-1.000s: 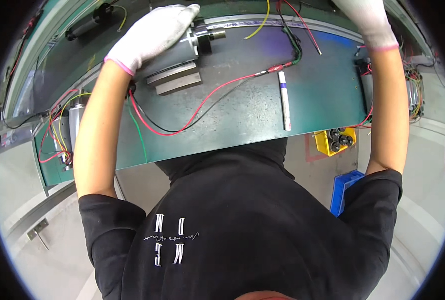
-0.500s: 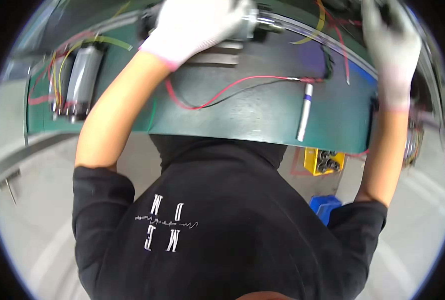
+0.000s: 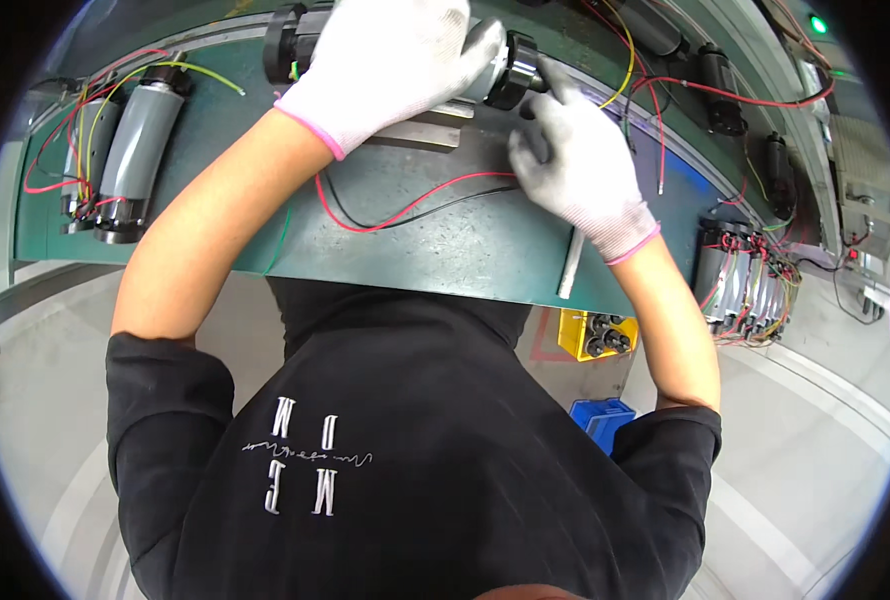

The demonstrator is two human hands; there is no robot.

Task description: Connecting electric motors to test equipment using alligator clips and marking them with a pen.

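Right hand [image 3: 579,160] moved in beside cylinder [image 3: 513,72], grip parted, left hand [image 3: 395,70] clasping cylinder

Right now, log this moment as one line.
left hand: over grey-black cylinder | right hand: at cylinder's right end | white marker: on green bench, partly hidden by right hand

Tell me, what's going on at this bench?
A person in white gloves is handling a grey cylinder with black ends at a green workbench. The left hand grips it from above, while the right hand, fingers parted, is at its right end; whether it touches is hard to tell. Flat grey metal blocks sit just below the cylinder. A slim white pen lies partly hidden under the right hand, and more wired grey cylinders stand toward the left.
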